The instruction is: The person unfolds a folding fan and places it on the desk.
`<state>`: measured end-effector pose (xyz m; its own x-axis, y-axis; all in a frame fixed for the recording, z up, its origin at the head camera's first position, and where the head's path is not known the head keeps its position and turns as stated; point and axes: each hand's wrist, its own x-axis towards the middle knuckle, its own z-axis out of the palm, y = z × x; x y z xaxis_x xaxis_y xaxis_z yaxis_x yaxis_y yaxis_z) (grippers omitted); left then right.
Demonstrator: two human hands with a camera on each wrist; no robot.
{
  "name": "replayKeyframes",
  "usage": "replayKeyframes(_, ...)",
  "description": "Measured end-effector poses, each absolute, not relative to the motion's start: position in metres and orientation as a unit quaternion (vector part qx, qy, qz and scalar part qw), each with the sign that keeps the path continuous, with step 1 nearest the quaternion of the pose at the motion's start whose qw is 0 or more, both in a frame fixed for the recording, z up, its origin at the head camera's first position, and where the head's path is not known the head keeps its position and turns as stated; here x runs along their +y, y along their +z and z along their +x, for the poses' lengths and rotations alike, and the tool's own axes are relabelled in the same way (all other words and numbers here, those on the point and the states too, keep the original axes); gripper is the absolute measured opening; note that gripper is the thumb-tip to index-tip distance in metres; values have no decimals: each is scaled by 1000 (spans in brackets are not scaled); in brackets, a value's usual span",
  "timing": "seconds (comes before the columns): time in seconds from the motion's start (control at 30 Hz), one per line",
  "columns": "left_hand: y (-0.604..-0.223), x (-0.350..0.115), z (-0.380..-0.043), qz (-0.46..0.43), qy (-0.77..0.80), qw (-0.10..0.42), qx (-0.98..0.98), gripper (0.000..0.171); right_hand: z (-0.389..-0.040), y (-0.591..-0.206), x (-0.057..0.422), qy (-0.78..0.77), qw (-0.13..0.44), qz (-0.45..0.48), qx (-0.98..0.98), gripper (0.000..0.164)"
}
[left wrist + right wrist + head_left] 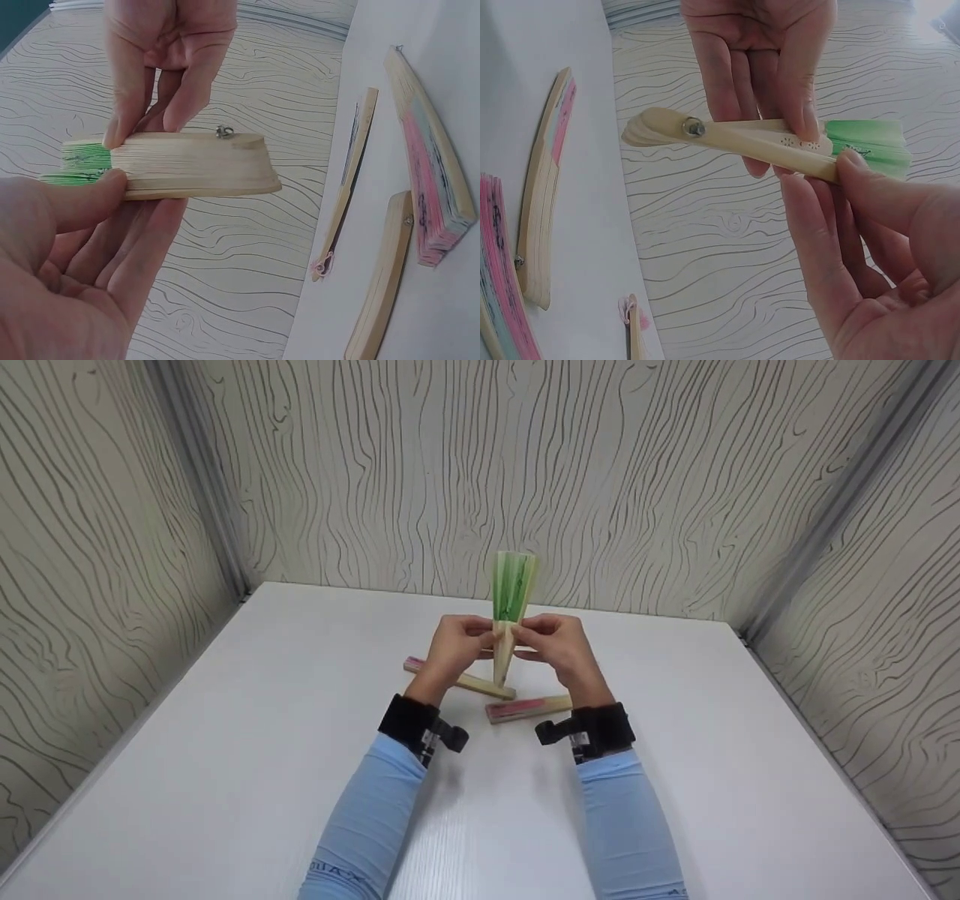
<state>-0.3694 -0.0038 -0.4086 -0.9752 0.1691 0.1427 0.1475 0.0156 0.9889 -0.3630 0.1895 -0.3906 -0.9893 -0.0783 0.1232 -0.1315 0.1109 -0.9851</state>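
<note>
Fingers on the left hand and right hand are both pinching this green folding fan, slightly spread, narrow end down, held over the white table. Pink folding fans just lying there nearby, lol.

Sideways I've got room over the white table, but low down a pink-ended fan blocks under my left hand, a second fan near my right hand, and the back wall forward.
</note>
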Motion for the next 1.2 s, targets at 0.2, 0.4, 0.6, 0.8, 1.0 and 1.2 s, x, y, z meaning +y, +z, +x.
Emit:
replayKeyframes(0.2,-409,-3,-370,110,697,4,709,24,-363,-390,191,664,22,67,-744,21)
replayKeyframes(0.4,-408,-4,-370,107,699,-1,707,22,-365,-390,192,673,21,60,-737,19)
replayKeyframes(0.6,-406,-6,-371,101,703,2,704,23,-366,-388,193,675,19,59,-735,16)
replayKeyframes(0.8,-406,-8,-373,93,703,-2,705,24,-367,-387,194,672,13,52,-739,21)
replayKeyframes(1.0,-406,-9,-373,91,711,-7,697,23,-369,-388,193,679,2,49,-733,20)
replayKeyframes(1.2,-407,-9,-375,90,719,-12,689,21,-369,-388,192,686,0,55,-726,23)
